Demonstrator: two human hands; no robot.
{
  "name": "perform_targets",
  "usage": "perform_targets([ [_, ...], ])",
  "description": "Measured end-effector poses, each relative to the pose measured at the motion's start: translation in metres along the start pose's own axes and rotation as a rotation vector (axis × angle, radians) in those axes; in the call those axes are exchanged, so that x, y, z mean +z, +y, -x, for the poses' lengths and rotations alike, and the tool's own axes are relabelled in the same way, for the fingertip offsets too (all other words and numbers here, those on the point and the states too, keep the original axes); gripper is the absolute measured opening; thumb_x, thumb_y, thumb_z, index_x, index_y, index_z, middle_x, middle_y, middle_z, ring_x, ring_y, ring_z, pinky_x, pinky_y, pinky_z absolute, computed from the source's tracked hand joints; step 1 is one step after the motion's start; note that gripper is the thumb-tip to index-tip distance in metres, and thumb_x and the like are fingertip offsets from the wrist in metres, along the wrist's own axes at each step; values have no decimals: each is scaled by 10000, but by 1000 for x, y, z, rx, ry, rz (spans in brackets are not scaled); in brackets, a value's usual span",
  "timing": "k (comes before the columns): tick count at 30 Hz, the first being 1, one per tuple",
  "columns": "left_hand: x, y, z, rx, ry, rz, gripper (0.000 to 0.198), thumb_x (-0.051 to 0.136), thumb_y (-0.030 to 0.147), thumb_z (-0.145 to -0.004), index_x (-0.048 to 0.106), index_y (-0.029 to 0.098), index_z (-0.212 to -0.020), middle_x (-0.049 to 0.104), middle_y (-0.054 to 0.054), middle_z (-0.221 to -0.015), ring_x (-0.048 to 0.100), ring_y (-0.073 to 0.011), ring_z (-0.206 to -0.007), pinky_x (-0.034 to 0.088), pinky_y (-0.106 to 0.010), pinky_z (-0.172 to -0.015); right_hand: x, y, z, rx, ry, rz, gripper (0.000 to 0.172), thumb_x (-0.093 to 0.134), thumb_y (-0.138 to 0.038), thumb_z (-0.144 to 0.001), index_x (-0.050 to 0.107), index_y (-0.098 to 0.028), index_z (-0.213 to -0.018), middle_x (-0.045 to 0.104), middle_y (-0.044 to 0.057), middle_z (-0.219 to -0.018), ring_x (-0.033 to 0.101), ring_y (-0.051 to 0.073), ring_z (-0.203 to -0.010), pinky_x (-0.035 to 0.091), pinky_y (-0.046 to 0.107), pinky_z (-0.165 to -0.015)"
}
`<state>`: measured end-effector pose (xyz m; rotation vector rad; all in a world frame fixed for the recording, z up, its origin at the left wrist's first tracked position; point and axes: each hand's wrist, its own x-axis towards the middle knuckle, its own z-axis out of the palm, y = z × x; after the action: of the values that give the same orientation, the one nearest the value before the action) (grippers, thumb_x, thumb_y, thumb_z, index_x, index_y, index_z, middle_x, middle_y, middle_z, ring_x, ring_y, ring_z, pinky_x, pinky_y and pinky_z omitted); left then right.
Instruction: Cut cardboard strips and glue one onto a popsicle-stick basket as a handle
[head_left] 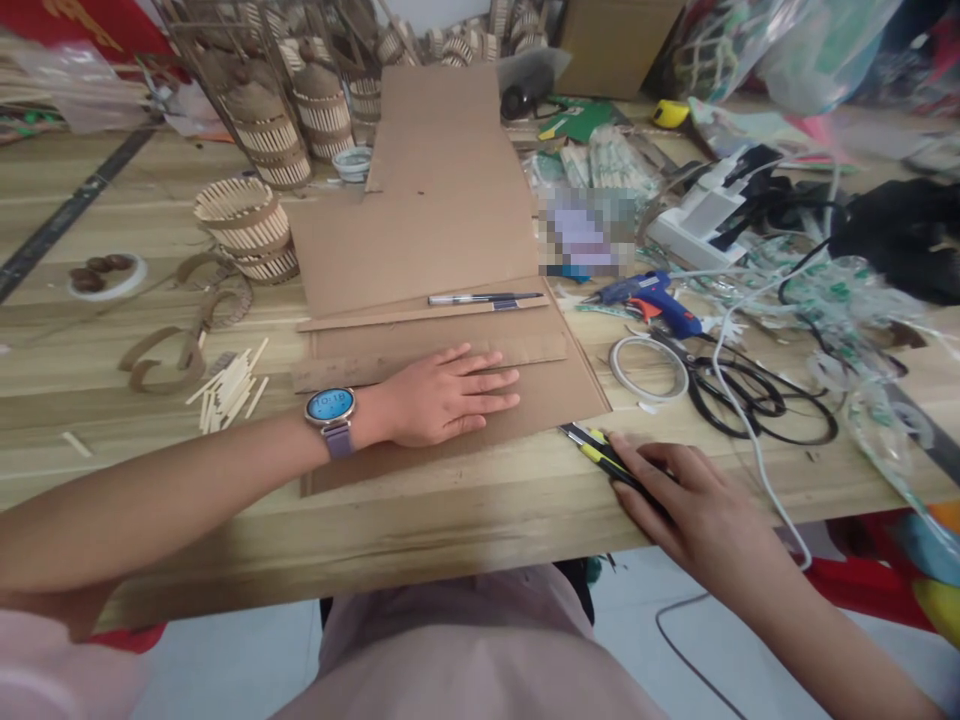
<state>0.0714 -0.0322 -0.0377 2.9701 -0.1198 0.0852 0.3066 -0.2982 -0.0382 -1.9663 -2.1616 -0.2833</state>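
My left hand (442, 398) lies flat with its fingers spread, pressing on a cardboard strip (525, 352) that rests on a larger cardboard sheet (427, 240). A watch (331, 405) is on that wrist. My right hand (686, 490) grips a black and yellow utility knife (604, 455); its tip points toward the sheet's lower right corner. Behind my left hand, a pen (484, 298) rests on a narrow folded strip of the cardboard.
On the right are a blue glue gun (649, 298), a tape roll (649, 368), a power strip (701, 225) and tangled cables. To the left lie thin wooden sticks (229, 390), curled cardboard strips (161, 355) and a stick basket (246, 228). More stick-built pieces (262, 130) stand behind.
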Motion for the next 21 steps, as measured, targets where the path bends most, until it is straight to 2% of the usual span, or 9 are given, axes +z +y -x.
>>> perform_targets([
  [3, -1, 0, 0, -7, -16, 14, 447, 351, 360, -1056, 442, 309, -1491, 360, 8, -1602, 236, -232, -1527, 167, -486, -1246, 0, -6, -1, -31, -14, 9, 610, 423, -302, -1024, 242, -218, -1601, 601, 82, -971, 637, 228, -859, 574, 345, -721],
  [8, -2, 0, -1, -19, -46, 5, 460, 313, 370, -1066, 429, 284, -1503, 330, 5, -1616, 201, -233, -1536, 133, -478, -1255, 2, -17, -7, -28, 0, 27, 568, 419, -305, -1025, 316, -178, -1569, 603, 94, -975, 631, 233, -853, 574, 356, -725],
  [13, -2, -1, -1, -14, -50, 13, 471, 296, 375, -1067, 425, 267, -1507, 331, -7, -1617, 202, -242, -1536, 128, -485, -1256, 1, -21, -11, -46, 11, 17, 614, 422, -284, -1024, 240, -182, -1601, 608, 89, -956, 622, 229, -831, 555, 336, -696],
  [18, -3, -1, -2, -31, -59, 33, 468, 309, 370, -1065, 404, 291, -1517, 328, -3, -1619, 193, -232, -1539, 123, -490, -1256, 3, -23, -12, -36, 0, -31, 577, 423, -306, -1021, 329, -162, -1572, 612, 103, -988, 617, 239, -863, 551, 362, -763],
  [21, -2, -1, -2, -35, -56, 40, 465, 322, 361, -1062, 405, 298, -1515, 331, -2, -1619, 190, -230, -1539, 121, -498, -1255, 4, -24, -11, -47, -12, -38, 579, 446, -295, -1012, 343, -153, -1564, 608, 103, -997, 611, 237, -873, 545, 355, -754],
])
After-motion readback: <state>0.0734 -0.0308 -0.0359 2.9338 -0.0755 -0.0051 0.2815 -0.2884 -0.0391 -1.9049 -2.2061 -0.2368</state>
